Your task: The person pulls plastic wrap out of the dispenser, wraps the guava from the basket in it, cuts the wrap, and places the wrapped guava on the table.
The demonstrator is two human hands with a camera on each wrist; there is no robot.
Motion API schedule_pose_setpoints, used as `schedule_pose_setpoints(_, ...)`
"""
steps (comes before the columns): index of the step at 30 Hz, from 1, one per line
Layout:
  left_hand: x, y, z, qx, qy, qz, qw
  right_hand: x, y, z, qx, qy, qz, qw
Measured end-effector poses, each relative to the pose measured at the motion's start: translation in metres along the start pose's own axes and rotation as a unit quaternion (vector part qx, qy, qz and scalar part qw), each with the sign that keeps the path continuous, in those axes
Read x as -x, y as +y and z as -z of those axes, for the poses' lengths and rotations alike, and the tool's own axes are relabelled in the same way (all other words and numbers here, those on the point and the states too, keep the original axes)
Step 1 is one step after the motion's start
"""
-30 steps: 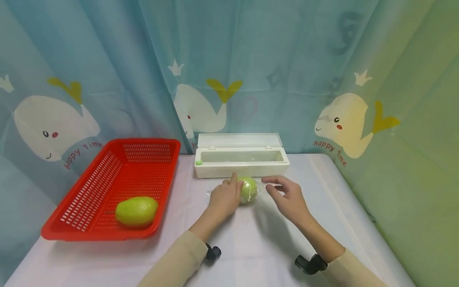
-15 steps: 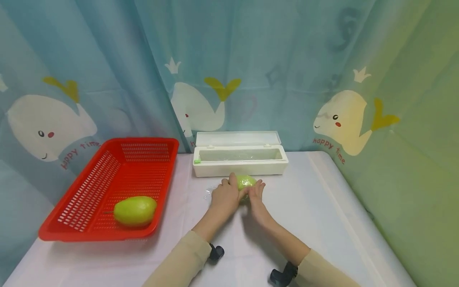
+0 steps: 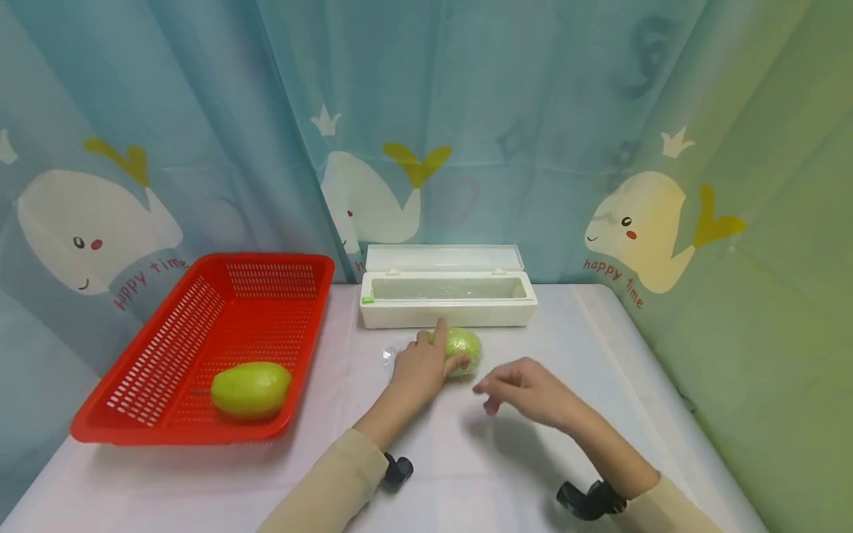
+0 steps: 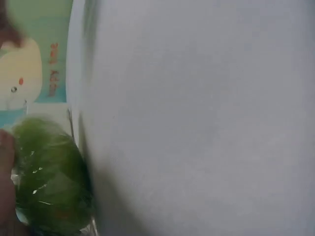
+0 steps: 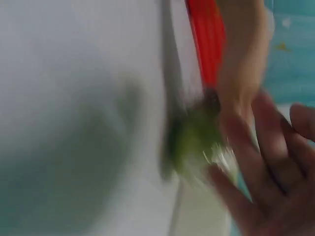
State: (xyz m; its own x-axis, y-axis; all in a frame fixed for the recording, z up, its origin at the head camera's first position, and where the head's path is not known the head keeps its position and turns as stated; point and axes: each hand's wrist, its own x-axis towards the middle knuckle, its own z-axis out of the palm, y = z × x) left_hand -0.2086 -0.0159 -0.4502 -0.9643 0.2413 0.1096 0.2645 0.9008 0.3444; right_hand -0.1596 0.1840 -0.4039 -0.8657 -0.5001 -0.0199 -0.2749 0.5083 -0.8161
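Observation:
A green pear-like fruit (image 3: pixel 463 344) wrapped in clear plastic film lies on the white table, just in front of a white cling film box (image 3: pixel 448 314). My left hand (image 3: pixel 418 366) holds it from the left, with the index finger along its far side and the thumb across its near side. Loose film (image 3: pixel 389 355) sticks out left of that hand. Glossy wrinkles of film cover the fruit (image 4: pixel 51 182) in the left wrist view. Nearer to me, my right hand (image 3: pixel 526 389) hovers right of the fruit, its fingers loosely bent with nothing between them.
At the left stands a red plastic basket (image 3: pixel 193 433) with one unwrapped green fruit (image 3: pixel 250 390) in it. The film box has its lid (image 3: pixel 445 257) raised against the blue whale-print curtain (image 3: pixel 533 111). A green curtain (image 3: pixel 766 333) borders the table's right side.
My right hand came in from the right to the wrapped fruit's near side, then drew back toward me and to the right. The left hand has stayed on the fruit.

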Motion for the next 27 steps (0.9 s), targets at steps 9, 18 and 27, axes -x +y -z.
schedule_pose_setpoints(9,0.008,-0.016,0.002,0.146,-0.038,-0.058,0.9868,-0.052,0.017,-0.001,0.232,-0.028,0.076,0.9694)
schedule_pose_setpoints(18,0.015,-0.048,0.015,0.297,-0.037,-0.047,0.9529,-0.061,0.031,-0.020,0.245,-0.067,0.077,0.9641)
schedule_pose_setpoints(27,0.004,-0.048,0.014,0.265,-0.032,0.015,0.9635,-0.056,0.032,-0.024,0.279,-0.051,0.089,0.9547)
